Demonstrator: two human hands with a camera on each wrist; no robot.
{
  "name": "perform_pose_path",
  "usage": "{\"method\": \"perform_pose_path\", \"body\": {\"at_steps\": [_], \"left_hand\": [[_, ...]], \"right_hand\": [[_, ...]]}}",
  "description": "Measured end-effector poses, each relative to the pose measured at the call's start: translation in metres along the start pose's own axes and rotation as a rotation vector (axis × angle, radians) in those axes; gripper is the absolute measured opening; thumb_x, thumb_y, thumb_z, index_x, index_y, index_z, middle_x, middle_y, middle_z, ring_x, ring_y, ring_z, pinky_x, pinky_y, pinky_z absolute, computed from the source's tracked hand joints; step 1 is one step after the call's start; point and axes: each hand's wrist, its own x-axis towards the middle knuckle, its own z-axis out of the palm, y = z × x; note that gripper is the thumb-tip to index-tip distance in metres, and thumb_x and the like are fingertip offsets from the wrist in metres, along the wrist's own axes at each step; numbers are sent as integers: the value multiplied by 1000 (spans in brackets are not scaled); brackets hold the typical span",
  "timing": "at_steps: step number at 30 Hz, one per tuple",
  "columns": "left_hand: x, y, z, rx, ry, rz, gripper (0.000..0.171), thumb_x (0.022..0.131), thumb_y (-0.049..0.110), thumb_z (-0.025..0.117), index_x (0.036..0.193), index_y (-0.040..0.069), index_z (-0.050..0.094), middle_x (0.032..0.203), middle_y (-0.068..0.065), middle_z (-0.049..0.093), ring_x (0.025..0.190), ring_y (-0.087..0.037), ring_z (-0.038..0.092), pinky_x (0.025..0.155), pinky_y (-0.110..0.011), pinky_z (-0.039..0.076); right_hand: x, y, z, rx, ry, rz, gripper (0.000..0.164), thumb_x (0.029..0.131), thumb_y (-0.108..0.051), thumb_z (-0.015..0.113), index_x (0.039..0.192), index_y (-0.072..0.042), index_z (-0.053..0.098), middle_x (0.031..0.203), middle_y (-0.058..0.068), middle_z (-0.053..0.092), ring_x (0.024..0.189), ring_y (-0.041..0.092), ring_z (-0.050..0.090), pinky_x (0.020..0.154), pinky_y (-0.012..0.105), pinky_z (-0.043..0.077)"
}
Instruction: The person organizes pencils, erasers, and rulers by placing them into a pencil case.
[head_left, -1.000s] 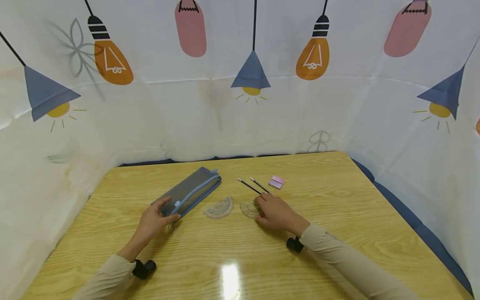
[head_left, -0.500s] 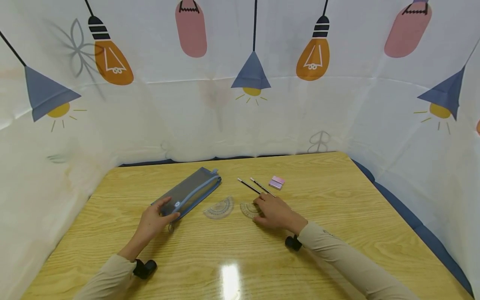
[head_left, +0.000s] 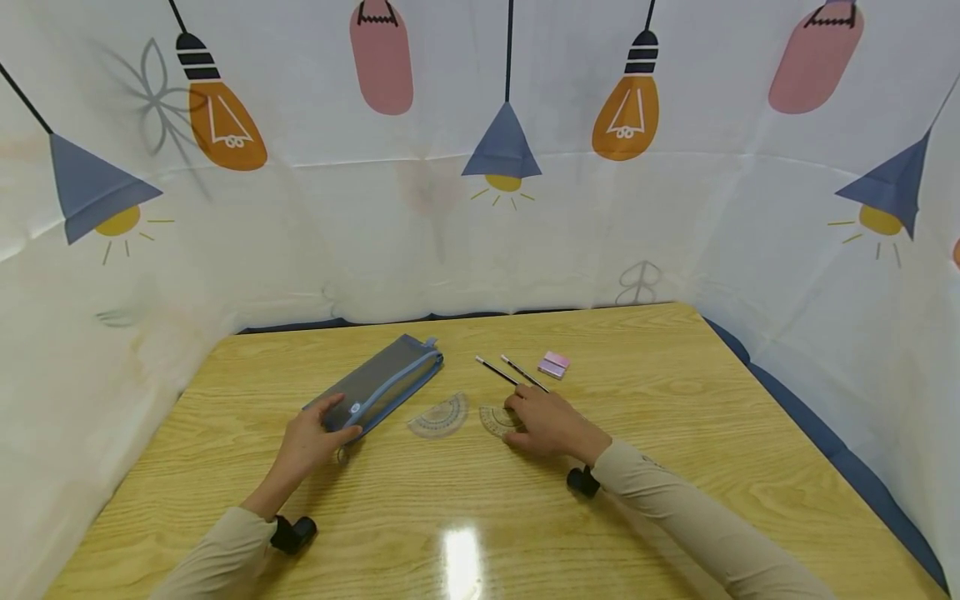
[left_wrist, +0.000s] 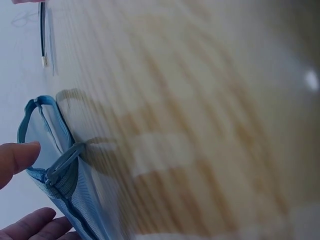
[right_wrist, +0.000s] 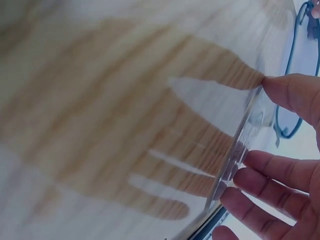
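A grey mesh pencil case point(head_left: 375, 379) with blue zip trim lies slanted at left on the table, its zip mouth gaping in the left wrist view. My left hand point(head_left: 306, 442) holds its near end, thumb point(left_wrist: 22, 157) at the blue rim and fingers on the other side. My right hand point(head_left: 551, 423) reaches over a clear protractor point(head_left: 497, 420) and covers much of it. In the right wrist view, the spread thumb and fingers point(right_wrist: 267, 167) touch along this protractor point(right_wrist: 235, 150), which lies flat. Another clear protractor point(head_left: 441, 417) lies between the hands.
Two dark pencils point(head_left: 498, 371) with pale ends lie beyond my right hand, which hides their near ends. A pink and purple eraser-like block point(head_left: 553, 365) sits to their right. The wooden table point(head_left: 390, 533) meets a printed white cloth point(head_left: 480, 250) at the back.
My right hand has shifted slightly left over the protractor. My left hand and the pencil case have hardly moved, and the protractors stay in place.
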Motion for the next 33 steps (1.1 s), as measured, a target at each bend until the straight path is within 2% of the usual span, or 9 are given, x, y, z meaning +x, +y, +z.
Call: {"method": "perform_pose_path", "body": {"at_steps": [9, 21, 28, 33], "left_hand": [[0, -1, 1, -11, 6, -3, 66, 88, 22, 72, 140, -7, 44, 139, -34, 41, 121, -51, 44, 93, -59, 43], [-1, 0, 0, -24, 35, 9, 62, 89, 23, 71, 137, -8, 47, 137, -32, 45, 123, -49, 44, 95, -58, 42], [0, 0, 1, -47, 43, -6, 60, 90, 23, 71, 137, -7, 49, 136, -32, 46, 121, -49, 47, 93, -56, 44], [0, -1, 1, -55, 45, -5, 60, 90, 24, 70, 137, -6, 49, 136, -32, 47, 119, -47, 49, 91, -54, 46]], "right_hand": [[5, 0, -1, 3, -4, 2, 42, 85, -40, 70, 110, -6, 64, 101, 4, 54, 90, 19, 55, 72, 38, 50], [8, 0, 0, 77, -6, 37, 39, 75, -39, 71, 99, -10, 62, 95, -1, 51, 80, 13, 48, 62, 31, 47], [8, 1, 2, 58, 33, 35, 40, 69, -42, 72, 91, -12, 58, 88, -2, 50, 79, 14, 48, 60, 29, 46], [7, 1, 1, 41, 41, 23, 39, 69, -42, 73, 89, -12, 57, 84, -2, 50, 77, 14, 49, 59, 30, 45]]}}
